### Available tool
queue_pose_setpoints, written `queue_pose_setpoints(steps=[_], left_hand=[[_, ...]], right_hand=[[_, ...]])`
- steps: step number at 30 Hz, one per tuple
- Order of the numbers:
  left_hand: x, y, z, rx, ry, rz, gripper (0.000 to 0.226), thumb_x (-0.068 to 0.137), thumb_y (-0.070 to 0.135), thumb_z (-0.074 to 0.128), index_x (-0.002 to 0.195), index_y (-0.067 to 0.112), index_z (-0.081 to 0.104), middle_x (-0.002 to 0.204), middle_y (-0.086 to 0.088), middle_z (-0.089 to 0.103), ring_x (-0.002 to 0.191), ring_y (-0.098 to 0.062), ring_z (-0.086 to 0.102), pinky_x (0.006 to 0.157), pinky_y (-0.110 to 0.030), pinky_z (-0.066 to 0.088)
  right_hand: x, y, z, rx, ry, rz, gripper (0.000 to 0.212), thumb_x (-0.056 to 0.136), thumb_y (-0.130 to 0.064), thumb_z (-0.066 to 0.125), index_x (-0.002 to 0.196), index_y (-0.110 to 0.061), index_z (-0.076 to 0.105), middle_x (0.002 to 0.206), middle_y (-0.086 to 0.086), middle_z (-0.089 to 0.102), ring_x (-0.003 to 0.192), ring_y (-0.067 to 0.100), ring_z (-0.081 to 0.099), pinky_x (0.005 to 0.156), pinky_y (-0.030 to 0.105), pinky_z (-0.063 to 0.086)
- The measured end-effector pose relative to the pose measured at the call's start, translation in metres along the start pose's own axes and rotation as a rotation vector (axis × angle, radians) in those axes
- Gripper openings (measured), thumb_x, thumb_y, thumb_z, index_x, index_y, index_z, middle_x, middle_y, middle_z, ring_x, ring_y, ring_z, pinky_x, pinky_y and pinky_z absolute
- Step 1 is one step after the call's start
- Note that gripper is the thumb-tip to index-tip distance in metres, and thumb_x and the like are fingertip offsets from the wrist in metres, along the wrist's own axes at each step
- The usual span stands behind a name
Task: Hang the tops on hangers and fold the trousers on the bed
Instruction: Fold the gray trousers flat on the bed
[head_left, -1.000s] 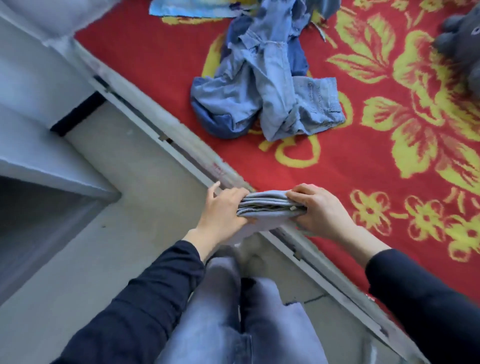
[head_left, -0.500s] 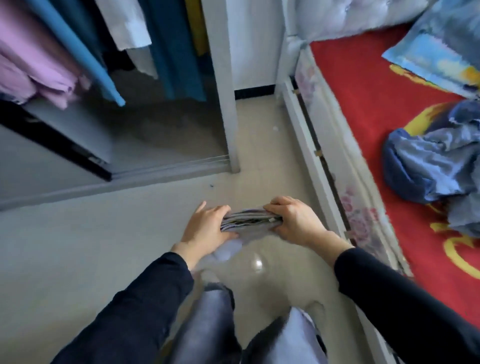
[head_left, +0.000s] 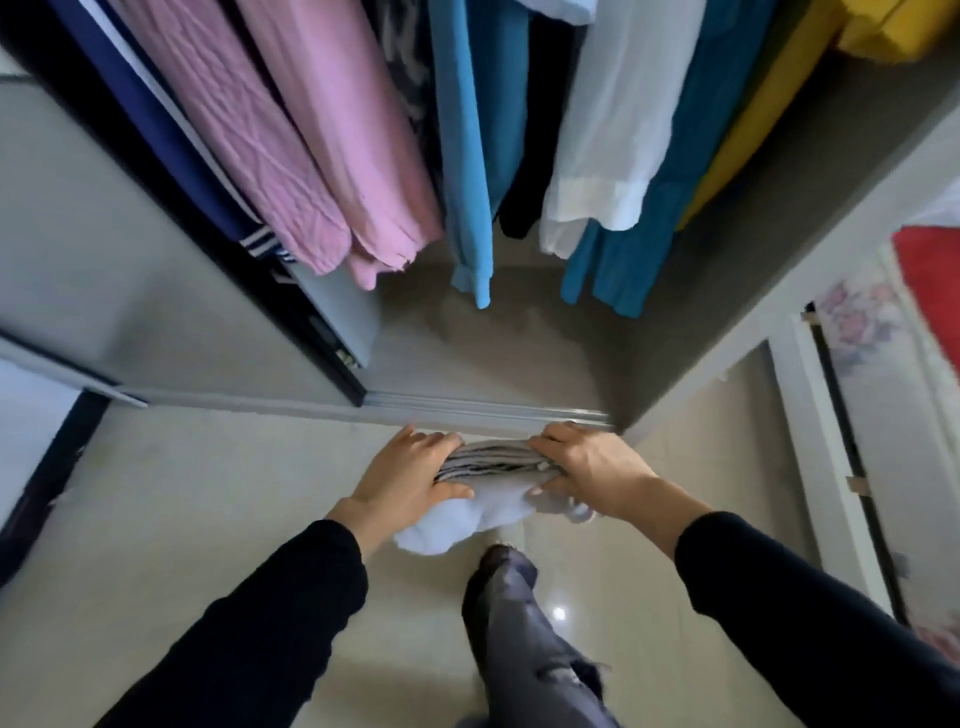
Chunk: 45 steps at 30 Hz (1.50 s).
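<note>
Mid-frame, just below centre: folded trousers (head_left: 493, 460), a compact grey-and-pale stack with the layered edges facing the camera. They are held off the floor between both hands.

Left hand (head_left: 410, 480): fingers curled over the top of the stack's left end, thumb tucked under it. Firm grip.

Right hand (head_left: 589, 473): fingers wrapped over the right end, thumb pressed against the near edge. Also gripping. Both sleeves are dark.

A loose, paler fold of the bundle sags beneath the stack toward the lower left (whether it is a trouser leg or a lining I cannot tell).

Upper half of the frame: open wardrobe (head_left: 753, 338) with hung clothes. From left to right there are a navy garment (head_left: 156, 135), pink garments (head_left: 311, 135), a light blue top (head_left: 465, 166), a black piece (head_left: 527, 171), a white shirt (head_left: 613, 135), a teal garment (head_left: 670, 197) and a yellow garment (head_left: 763, 114). The wardrobe's sliding track (head_left: 488, 410) lies just beyond the hands.

Right edge: the bed's floral side panel (head_left: 857, 322) and a corner of red cover (head_left: 930, 280).

Bottom centre: one leg in dark jeans (head_left: 524, 639), above pale glossy floor tile (head_left: 156, 519).
</note>
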<state>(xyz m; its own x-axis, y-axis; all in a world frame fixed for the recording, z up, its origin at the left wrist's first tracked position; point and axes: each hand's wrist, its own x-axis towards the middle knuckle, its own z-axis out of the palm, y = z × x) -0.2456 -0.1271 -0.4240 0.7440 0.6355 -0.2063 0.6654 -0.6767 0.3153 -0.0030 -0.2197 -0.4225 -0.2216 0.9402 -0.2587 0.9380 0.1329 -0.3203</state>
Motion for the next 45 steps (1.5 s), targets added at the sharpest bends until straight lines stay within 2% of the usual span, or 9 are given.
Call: queue_pose_setpoints(steps=[7, 18, 23, 27, 33, 36, 39, 41, 45], left_hand=[[0.117, -0.121, 0.038, 0.026, 0.002, -0.038, 0.055, 0.08, 0.052, 0.067, 0.122, 0.017, 0.056, 0.112, -0.001, 0.066, 0.104, -0.024, 0.054, 0.082, -0.027, 0.034], [0.289, -0.314, 0.159, 0.121, 0.158, 0.063, 0.042, 0.085, 0.05, 0.062, 0.111, 0.017, 0.056, 0.109, -0.003, 0.063, 0.107, -0.026, 0.054, 0.072, -0.031, 0.032], [0.356, -0.38, 0.19, 0.165, 0.244, 0.137, 0.043, 0.086, 0.046, 0.063, 0.113, 0.013, 0.056, 0.111, -0.005, 0.063, 0.107, -0.028, 0.054, 0.094, -0.035, 0.032], [0.395, -0.414, 0.199, 0.259, 0.309, 0.176, 0.039, 0.086, 0.049, 0.062, 0.107, 0.018, 0.053, 0.107, -0.003, 0.061, 0.102, -0.026, 0.052, 0.07, -0.031, 0.026], [0.43, -0.44, 0.197, 0.311, 0.309, 0.16, 0.037, 0.088, 0.049, 0.06, 0.109, 0.02, 0.049, 0.109, -0.003, 0.059, 0.105, -0.028, 0.053, 0.076, -0.04, 0.045], [0.445, -0.446, 0.184, 0.401, 0.392, 0.131, 0.04, 0.091, 0.044, 0.058, 0.121, 0.019, 0.051, 0.116, -0.005, 0.059, 0.108, -0.03, 0.051, 0.079, -0.036, 0.038], [0.461, -0.454, 0.185, 0.531, 0.592, 0.114, 0.041, 0.092, 0.033, 0.059, 0.127, 0.011, 0.055, 0.116, -0.013, 0.061, 0.111, -0.036, 0.051, 0.104, -0.049, 0.031], [0.468, -0.463, 0.202, 0.546, 0.656, 0.076, 0.038, 0.09, 0.023, 0.062, 0.124, 0.008, 0.058, 0.113, -0.016, 0.061, 0.11, -0.039, 0.051, 0.109, -0.058, 0.025], [0.469, -0.487, 0.276, 0.576, 0.379, -0.012, 0.04, 0.09, 0.017, 0.057, 0.13, 0.018, 0.051, 0.118, -0.007, 0.057, 0.117, -0.032, 0.05, 0.114, -0.051, 0.024]], right_hand=[[0.162, 0.046, 0.047, 0.043, -0.012, 0.087, 0.063, 0.085, -0.053, 0.062, 0.137, -0.02, 0.051, 0.128, 0.001, 0.053, 0.118, 0.021, 0.05, 0.091, 0.03, 0.04], [0.387, 0.134, 0.183, -0.016, 0.245, 0.137, 0.052, 0.087, -0.032, 0.06, 0.137, -0.026, 0.051, 0.13, 0.0, 0.055, 0.122, 0.022, 0.049, 0.09, 0.031, 0.043], [0.469, 0.168, 0.221, -0.072, 0.391, 0.126, 0.043, 0.085, -0.031, 0.062, 0.127, -0.023, 0.059, 0.127, 0.003, 0.059, 0.115, 0.028, 0.056, 0.088, 0.033, 0.046], [0.515, 0.191, 0.237, -0.093, 0.453, 0.126, 0.038, 0.083, -0.039, 0.067, 0.117, -0.023, 0.064, 0.118, 0.002, 0.062, 0.109, 0.028, 0.059, 0.082, 0.033, 0.047], [0.56, 0.209, 0.231, -0.163, 0.475, 0.113, 0.033, 0.083, -0.039, 0.069, 0.109, -0.019, 0.064, 0.108, 0.002, 0.058, 0.102, 0.027, 0.058, 0.072, 0.031, 0.041], [0.58, 0.21, 0.219, -0.256, 0.498, 0.099, 0.033, 0.086, -0.037, 0.066, 0.11, -0.015, 0.061, 0.111, 0.005, 0.057, 0.107, 0.028, 0.053, 0.077, 0.034, 0.04], [0.601, 0.213, 0.216, -0.384, 0.604, 0.162, 0.04, 0.09, -0.035, 0.061, 0.123, -0.013, 0.056, 0.12, 0.007, 0.055, 0.115, 0.029, 0.047, 0.085, 0.037, 0.038], [0.615, 0.214, 0.229, -0.427, 0.667, 0.184, 0.042, 0.093, -0.028, 0.054, 0.131, -0.012, 0.051, 0.127, 0.009, 0.053, 0.121, 0.03, 0.043, 0.088, 0.039, 0.037], [0.642, 0.22, 0.303, -0.471, 0.384, 0.225, 0.037, 0.1, -0.016, 0.036, 0.134, -0.01, 0.046, 0.134, 0.009, 0.047, 0.13, 0.033, 0.039, 0.098, 0.043, 0.041]])
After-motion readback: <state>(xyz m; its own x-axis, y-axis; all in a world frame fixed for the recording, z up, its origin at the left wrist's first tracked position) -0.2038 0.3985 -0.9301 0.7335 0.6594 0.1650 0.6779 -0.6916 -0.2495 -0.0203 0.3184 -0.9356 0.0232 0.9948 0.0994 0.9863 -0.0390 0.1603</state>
